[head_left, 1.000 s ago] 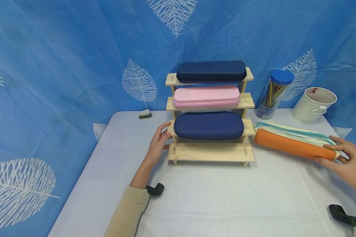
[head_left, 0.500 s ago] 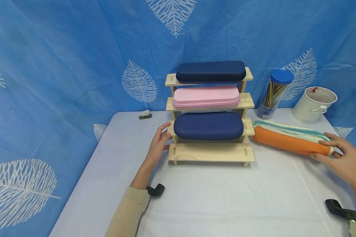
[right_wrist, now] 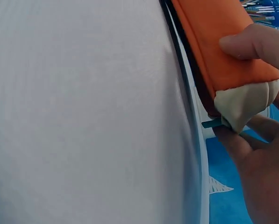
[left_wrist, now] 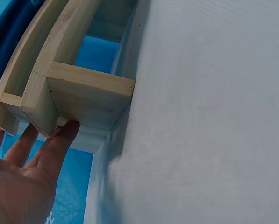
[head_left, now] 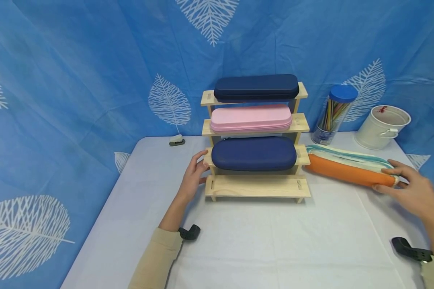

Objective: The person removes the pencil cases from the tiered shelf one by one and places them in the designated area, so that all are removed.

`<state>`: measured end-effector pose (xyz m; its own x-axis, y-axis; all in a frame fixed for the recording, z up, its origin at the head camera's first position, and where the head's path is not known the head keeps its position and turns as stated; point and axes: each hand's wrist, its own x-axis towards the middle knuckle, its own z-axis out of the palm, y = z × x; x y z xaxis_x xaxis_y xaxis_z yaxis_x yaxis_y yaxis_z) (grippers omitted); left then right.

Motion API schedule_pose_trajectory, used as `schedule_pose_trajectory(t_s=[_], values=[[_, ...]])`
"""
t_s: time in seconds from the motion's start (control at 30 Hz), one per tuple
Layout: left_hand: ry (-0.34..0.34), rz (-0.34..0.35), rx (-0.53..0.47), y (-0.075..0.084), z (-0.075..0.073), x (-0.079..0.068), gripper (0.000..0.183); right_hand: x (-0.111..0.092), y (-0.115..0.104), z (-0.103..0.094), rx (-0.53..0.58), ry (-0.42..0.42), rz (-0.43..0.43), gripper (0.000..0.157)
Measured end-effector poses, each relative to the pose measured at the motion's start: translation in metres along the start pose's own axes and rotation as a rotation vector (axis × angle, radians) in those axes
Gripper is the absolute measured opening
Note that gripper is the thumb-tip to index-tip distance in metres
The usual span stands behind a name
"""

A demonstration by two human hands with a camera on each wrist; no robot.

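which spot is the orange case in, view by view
Head: orange case at right, its right end held by the right hand.
Left wrist: not in it.
Right wrist: upper right, running off the top edge.
Shared landmark: white tabletop, in all three.

Head view looks down; wrist views sit close.

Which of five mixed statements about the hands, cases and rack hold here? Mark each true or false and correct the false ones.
The right hand grips the orange case by one end. True.
The pink case lies below the rounded navy case. False: it lies one shelf above.
The left hand touches the wooden rack. True.
In the head view, the blue-lidded jar stands left of the rack. False: it stands right of it.
There, the white bucket stands right of the jar. True.
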<state>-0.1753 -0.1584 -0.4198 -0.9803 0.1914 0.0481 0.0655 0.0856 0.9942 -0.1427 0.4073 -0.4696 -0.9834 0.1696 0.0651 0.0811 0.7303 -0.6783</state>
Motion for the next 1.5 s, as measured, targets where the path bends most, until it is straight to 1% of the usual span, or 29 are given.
schedule_pose_trajectory(t_s=[0.1,0.27,0.47,0.7,0.9,1.0,1.07,1.17,1.27,1.33,1.5], values=[[-0.003,0.006,-0.001,0.000,0.001,0.000,0.046,0.002,0.000,0.001,-0.039,-0.029,-0.016,0.065],[-0.004,0.012,0.020,-0.001,0.002,-0.001,0.047,0.003,0.001,0.002,-0.078,-0.047,-0.024,0.062],[0.006,-0.004,0.018,0.001,0.002,-0.002,0.046,0.003,0.002,0.003,-0.073,-0.074,-0.030,0.061],[-0.011,-0.005,0.004,-0.001,0.002,0.000,0.045,0.002,0.005,0.002,-0.071,-0.093,-0.026,0.061],[0.001,-0.013,0.010,-0.001,0.002,-0.001,0.044,0.003,0.001,0.002,-0.079,-0.105,-0.051,0.062],[0.002,-0.014,0.010,0.000,0.001,-0.002,0.044,0.003,-0.004,0.002,-0.100,-0.110,-0.056,0.066],[0.005,-0.015,0.009,0.001,0.001,-0.002,0.044,0.003,-0.007,0.001,-0.116,-0.102,-0.052,0.070],[0.004,-0.016,0.005,0.000,0.001,-0.002,0.044,0.001,-0.013,0.000,-0.131,-0.076,-0.023,0.079],[0.003,-0.011,0.006,-0.001,0.001,-0.001,0.045,0.000,-0.019,-0.002,-0.113,-0.035,0.005,0.081],[0.002,-0.007,0.007,-0.002,0.000,-0.001,0.045,0.000,-0.023,-0.002,-0.087,-0.002,0.005,0.076],[0.006,-0.006,0.009,-0.001,0.000,-0.001,0.045,-0.001,-0.034,0.001,-0.016,0.087,-0.039,0.059]])
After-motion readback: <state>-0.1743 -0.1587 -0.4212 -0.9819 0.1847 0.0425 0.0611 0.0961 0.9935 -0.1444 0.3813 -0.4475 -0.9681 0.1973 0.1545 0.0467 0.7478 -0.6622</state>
